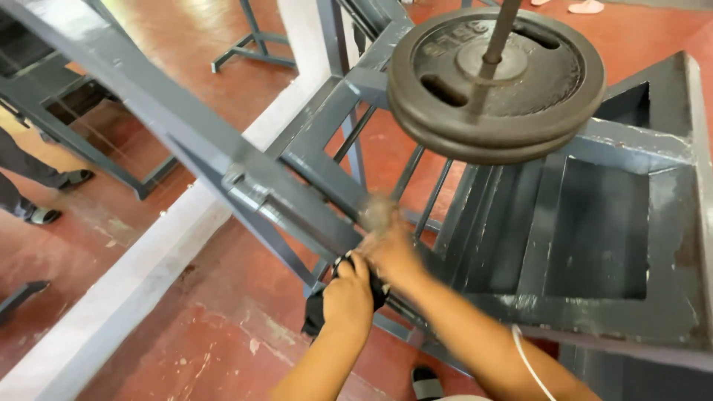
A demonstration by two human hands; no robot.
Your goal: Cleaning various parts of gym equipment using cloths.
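Steel frame (223, 160), painted grey and chipped, runs in flat bars from the upper left of the picture down to the middle, with thin round rods crossing behind it. To the right it widens into boxy grey panels (601, 230), scuffed and scratched. The red floor (208, 327) below is worn, with pale flecks and a broad light stripe slanting from the top centre to the lower left. At the upper right two dark round weight plates (497, 82) sit stacked on a thin bar, their faces rough cast metal with slotted openings; the bar is cut off by the top edge.

In the lower middle my left hand (347, 297) is closed around a black cloth (316, 315), which hangs limp below my fist against a frame bar. My right hand (386, 241) is just above it, touching the frame, but it is blurred and I cannot tell whether it is open or gripping. At the far left someone else's dark-trousered legs and shoes (41, 215) are partly cut off.
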